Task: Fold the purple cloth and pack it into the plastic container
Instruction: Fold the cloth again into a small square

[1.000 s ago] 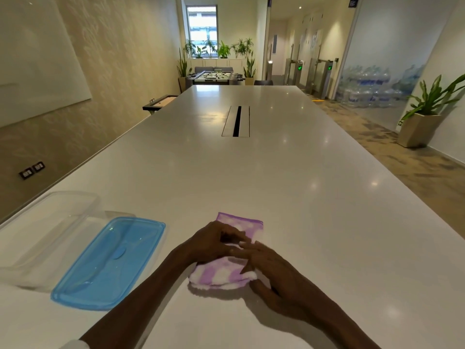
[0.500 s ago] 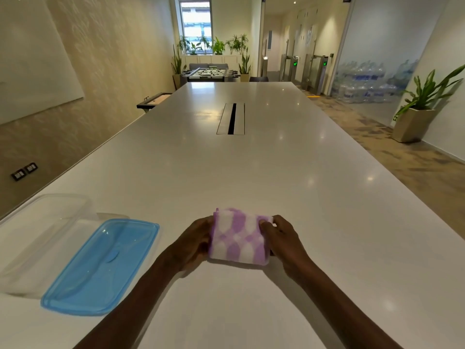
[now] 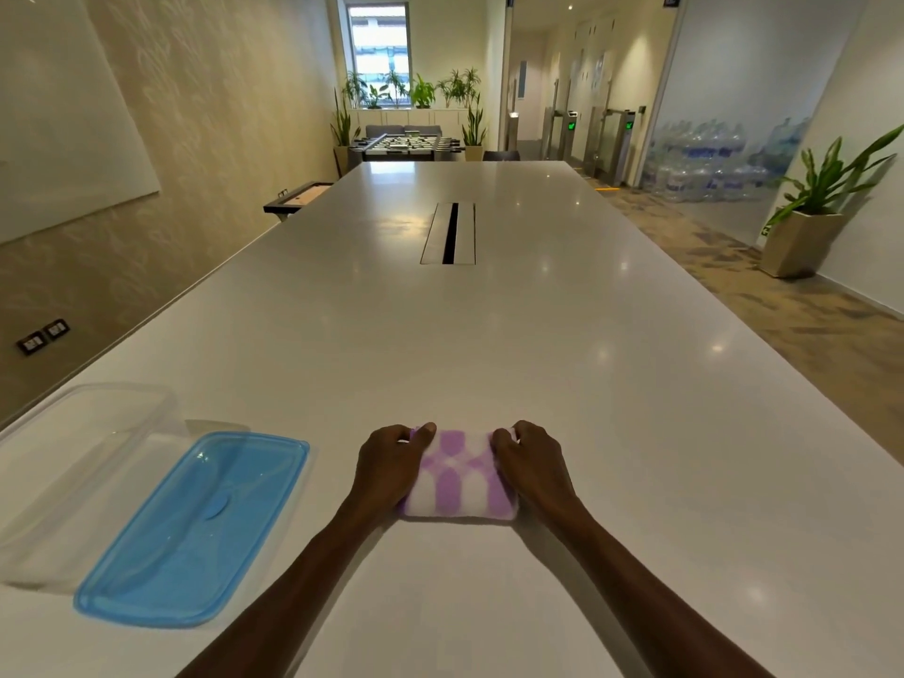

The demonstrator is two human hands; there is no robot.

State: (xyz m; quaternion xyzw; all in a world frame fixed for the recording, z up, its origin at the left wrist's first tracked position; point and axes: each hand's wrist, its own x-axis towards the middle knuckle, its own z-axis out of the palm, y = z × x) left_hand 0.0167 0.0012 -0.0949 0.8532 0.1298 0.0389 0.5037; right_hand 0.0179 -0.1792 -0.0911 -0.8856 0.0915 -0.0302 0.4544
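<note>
A person's two bare hands grip a folded purple cloth (image 3: 457,477) on a long, glossy white table (image 3: 489,335). The cloth, a soft, fleecy fabric patterned in purple and white, is folded into a plump, thick rectangle with rounded corners and lies flat on the tabletop at the 6 o'clock end of the table. The left hand (image 3: 389,464) clasps its left edge, thumb lying over the top far corner; the right hand (image 3: 531,462) clasps its right edge, fingers curled around the far corner. Both hands are closed on the fabric.

Well apart from the cloth, toward 8 o'clock, lies a translucent blue plastic lid (image 3: 195,528), a rounded rectangle with a raised rim and a small oval bump at its centre. Just beside it at 9 o'clock stands the clear plastic container (image 3: 83,462), an open-topped rectangular tub with rounded corners; the lid's left edge overlaps the tub's near side.

The polished tabletop mirrors ceiling lights. At 12 o'clock a metal-framed cable slot (image 3: 449,233) is set in its surface. A potted plant (image 3: 812,212) in a tapered beige planter stands on the carpet at 2 o'clock.
</note>
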